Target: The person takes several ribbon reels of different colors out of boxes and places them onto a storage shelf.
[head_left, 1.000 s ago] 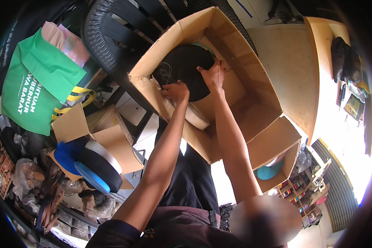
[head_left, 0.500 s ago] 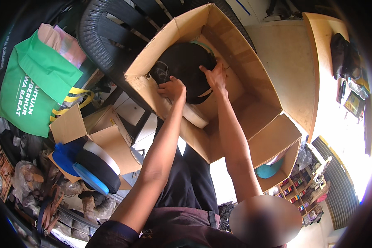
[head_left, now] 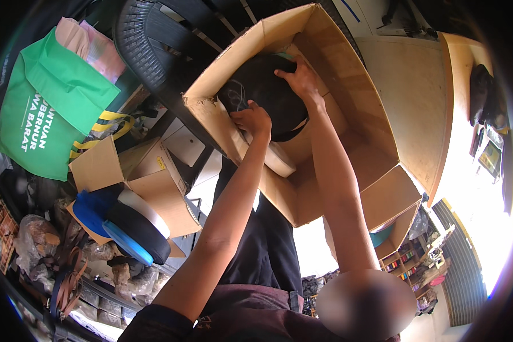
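Observation:
A large black disc-like roll (head_left: 276,91), seemingly of wound strap, lies in an open cardboard box (head_left: 376,122). Thin pale thread crosses its left part. My left hand (head_left: 252,119) curls over the roll's near left edge. On the far right edge sits my right hand (head_left: 301,80), thumb over the top and fingers down the side, partly hidden. The two hands grip it from opposite sides. A cream-white roll (head_left: 279,159) stands against the box's near wall, below my left wrist. A sliver of green-teal shows behind the black roll, by my right fingers.
Left of me, a smaller open carton (head_left: 159,194) holds blue, black and white rolls (head_left: 139,228). Beyond it hangs a green bag (head_left: 57,108) with yellow handles. A black woven chair (head_left: 148,45) stands behind the large box. A wooden panel (head_left: 404,97) is at right, thread shelves (head_left: 402,262) lower right.
The box and surroundings sit slightly further right in view. My right hand has shifted up along the roll's far edge; my left keeps its place on the near left edge.

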Tool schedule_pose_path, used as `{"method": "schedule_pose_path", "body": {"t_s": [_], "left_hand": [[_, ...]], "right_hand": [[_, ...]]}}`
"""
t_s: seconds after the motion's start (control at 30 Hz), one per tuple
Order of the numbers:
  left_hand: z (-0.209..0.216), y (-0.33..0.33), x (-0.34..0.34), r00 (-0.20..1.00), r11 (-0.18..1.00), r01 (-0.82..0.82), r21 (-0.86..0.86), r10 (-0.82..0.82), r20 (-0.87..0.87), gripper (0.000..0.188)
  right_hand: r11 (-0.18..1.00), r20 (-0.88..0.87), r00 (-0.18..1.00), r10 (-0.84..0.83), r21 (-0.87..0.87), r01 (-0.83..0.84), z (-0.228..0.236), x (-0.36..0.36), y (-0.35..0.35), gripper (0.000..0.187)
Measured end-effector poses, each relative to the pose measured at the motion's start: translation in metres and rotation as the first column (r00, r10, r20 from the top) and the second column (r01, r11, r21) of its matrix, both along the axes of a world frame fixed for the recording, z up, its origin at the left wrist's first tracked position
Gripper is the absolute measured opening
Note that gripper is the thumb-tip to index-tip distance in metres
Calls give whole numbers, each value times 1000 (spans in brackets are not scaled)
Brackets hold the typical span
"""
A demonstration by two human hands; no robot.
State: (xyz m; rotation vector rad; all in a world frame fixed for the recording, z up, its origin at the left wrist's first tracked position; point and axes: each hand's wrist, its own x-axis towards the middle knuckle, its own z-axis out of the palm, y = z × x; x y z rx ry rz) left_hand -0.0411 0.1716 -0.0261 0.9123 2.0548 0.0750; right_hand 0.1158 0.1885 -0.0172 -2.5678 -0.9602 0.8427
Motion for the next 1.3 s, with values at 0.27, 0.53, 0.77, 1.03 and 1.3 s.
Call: {"method": "schedule_pose_path", "body": {"t_s": [0.27, 0.53, 0.77, 1.03, 1.3], "left_hand": [[5, 5, 2, 992, 995, -84, -60, 78, -94, 74], [27, 15, 0, 905, 902, -416, -119, 423, 44, 77], [32, 10, -2, 891, 903, -411, -126, 428, 154, 75], [73, 10, -47, 886, 971, 170, 168, -225, 404, 46], [199, 52, -37, -141, -54, 746, 663, -987, 78, 71]], "right_hand": [[999, -128, 991, -40, 18, 42, 55, 2, -8, 79], [982, -32, 990, 135, 140, -129, 95, -27, 4, 87], [988, 75, 993, 93, 117, -102, 133, -43, -33, 72], [987, -100, 991, -84, 129, 97, 185, -84, -100, 57], [968, -48, 996, 81, 240, -67, 243, -68, -141, 48]]}}
